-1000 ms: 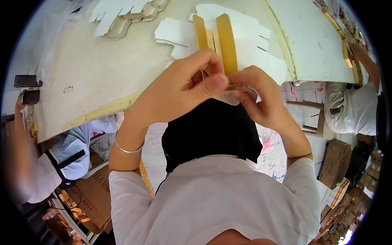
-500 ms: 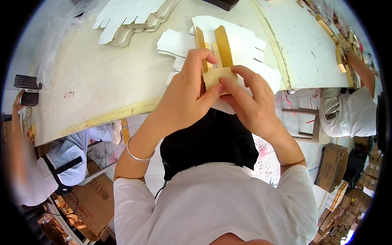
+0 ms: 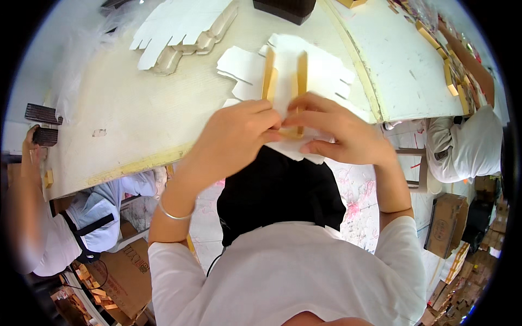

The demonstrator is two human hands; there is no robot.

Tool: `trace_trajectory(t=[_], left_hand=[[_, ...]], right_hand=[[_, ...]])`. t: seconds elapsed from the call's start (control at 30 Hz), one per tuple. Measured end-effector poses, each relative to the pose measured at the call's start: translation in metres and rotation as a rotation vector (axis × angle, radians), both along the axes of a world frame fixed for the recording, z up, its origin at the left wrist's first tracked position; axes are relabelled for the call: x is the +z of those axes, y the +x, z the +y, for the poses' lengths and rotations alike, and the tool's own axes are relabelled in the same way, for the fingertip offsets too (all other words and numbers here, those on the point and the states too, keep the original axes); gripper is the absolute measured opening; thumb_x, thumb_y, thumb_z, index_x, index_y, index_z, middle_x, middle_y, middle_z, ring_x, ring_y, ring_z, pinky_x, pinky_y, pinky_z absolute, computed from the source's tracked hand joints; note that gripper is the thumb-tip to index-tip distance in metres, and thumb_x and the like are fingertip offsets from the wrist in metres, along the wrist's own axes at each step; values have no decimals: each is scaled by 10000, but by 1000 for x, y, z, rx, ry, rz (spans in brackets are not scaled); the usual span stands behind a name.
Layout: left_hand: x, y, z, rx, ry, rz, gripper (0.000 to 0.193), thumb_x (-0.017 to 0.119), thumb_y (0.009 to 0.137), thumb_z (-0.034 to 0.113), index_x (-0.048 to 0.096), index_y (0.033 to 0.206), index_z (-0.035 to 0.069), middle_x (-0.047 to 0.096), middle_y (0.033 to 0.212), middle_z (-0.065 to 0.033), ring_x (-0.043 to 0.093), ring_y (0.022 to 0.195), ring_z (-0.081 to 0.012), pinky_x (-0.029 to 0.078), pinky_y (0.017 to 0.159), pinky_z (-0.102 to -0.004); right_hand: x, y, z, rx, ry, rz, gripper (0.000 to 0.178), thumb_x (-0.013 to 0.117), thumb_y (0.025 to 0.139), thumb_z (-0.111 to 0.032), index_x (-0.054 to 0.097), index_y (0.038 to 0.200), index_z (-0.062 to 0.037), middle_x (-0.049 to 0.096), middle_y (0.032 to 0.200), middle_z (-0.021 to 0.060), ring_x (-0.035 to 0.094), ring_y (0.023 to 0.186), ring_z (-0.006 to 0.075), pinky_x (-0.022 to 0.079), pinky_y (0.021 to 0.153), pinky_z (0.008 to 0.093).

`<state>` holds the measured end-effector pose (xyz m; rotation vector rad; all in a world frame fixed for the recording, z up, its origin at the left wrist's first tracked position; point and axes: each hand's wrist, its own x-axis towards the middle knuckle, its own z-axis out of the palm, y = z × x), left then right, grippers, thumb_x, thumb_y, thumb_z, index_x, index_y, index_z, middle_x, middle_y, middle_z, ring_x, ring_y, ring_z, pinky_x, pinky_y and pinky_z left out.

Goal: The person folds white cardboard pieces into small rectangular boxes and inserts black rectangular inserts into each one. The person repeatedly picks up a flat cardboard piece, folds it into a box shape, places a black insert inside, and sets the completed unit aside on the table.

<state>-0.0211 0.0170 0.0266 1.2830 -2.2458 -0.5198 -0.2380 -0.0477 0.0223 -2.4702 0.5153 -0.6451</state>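
Close to the table's front edge, a partly folded gold cardboard box (image 3: pixel 302 70) has two long walls standing up, with its far end open. My left hand (image 3: pixel 239 130) pinches the box's near left corner, fingers bent inward. My right hand (image 3: pixel 348 130) is at the near right corner, fingers curled over the wall and thumb low on the near side. Much of the near end is hidden behind my fingers. Flat white cardboard blanks (image 3: pixel 326 62) lie in a loose pile beneath the box.
A stack of white box blanks (image 3: pixel 179 24) lies at the far left of the table (image 3: pixel 125 108). A dark brown box (image 3: pixel 288 10) stands at the back. To the left, another person's hand (image 3: pixel 33 136) holds a dark box; at right, another person works beside gold boxes (image 3: pixel 451 77).
The near end panel, raised between my hands before, is now lower and mostly covered. My left hand has moved down, and my right fingers have shifted over the right wall.
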Motion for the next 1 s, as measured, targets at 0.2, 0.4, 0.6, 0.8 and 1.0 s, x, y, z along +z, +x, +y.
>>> trace_trajectory(t=[0.2, 0.4, 0.6, 0.8, 1.0], left_hand=[[31, 16, 4, 120, -366, -313, 442, 755, 699, 340, 673, 1064, 106, 546, 1277, -53, 479, 1045, -293, 356, 878, -532], [-7, -6, 12, 130, -240, -235, 326, 754, 700, 207, 681, 996, 92, 596, 1096, -23, 529, 1011, -249, 433, 818, -412], [7, 24, -7, -125, -337, -185, 251, 753, 662, 153, 715, 910, 161, 563, 1116, -21, 492, 1083, -242, 335, 979, -412], [13, 26, 5, -121, -144, -88, 244, 778, 652, 175, 690, 873, 119, 571, 1076, -40, 546, 928, -232, 424, 836, -367], [-16, 13, 8, 59, -210, 97, 157, 756, 721, 114, 621, 793, 77, 584, 783, -37, 562, 748, -218, 454, 601, -314]], right_hand=[[-3, -15, -39, -124, -417, -52, 234, 714, 716, -51, 626, 934, -52, 583, 852, 67, 528, 768, 250, 405, 702, 348], [11, 8, 7, 67, 29, -180, 211, 654, 766, 26, 655, 967, -38, 615, 919, 85, 546, 853, 268, 423, 764, 347], [11, -13, -14, 89, -231, 6, 332, 629, 725, 53, 659, 1043, -39, 602, 1013, 75, 571, 953, 252, 430, 841, 347], [-2, -6, -16, 194, -298, 18, 242, 722, 695, -47, 666, 930, -41, 601, 859, 59, 572, 895, 230, 418, 803, 342], [0, 14, -12, 141, -266, 50, 135, 740, 709, -121, 629, 767, -71, 564, 728, 25, 542, 735, 200, 394, 715, 340]])
